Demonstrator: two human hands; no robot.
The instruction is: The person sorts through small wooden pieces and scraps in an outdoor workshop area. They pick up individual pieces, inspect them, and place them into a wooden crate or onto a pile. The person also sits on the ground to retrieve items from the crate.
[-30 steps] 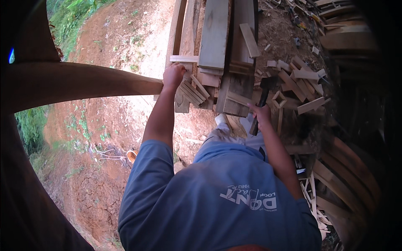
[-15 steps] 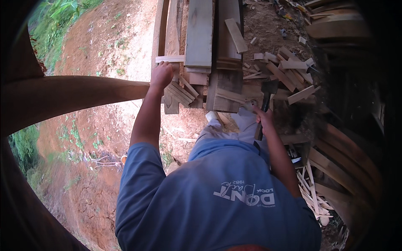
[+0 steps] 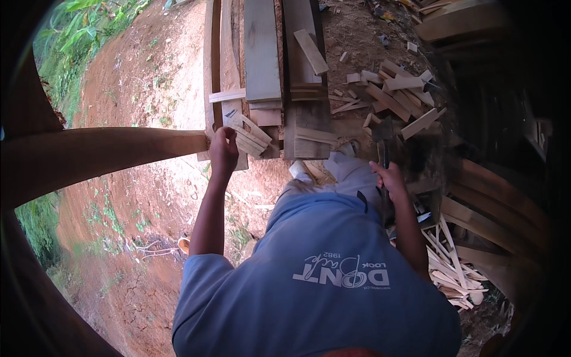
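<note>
My left hand is closed, its fingertips pressed together beside a few short wood strips lying aslant at the near end of the planks. What those fingers hold, if anything, is hidden. Just beyond it, a thin pale strip lies crosswise on the long boards, against the end of a thick grey plank. My right hand grips the handle of a hatchet-like tool, here called a hatchet, with its dark flat head pointing away from me.
Offcuts are heaped on the right, and a loose short board rests on the right-hand plank. Thin wood slivers lie at the lower right. A thick curved beam comes in from the left, above reddish soil.
My left hand has left the thin crosswise strip and come nearer to me, beside the slanted strips. My right hand still holds the hatchet, slightly farther right. The view has shifted a little.
</note>
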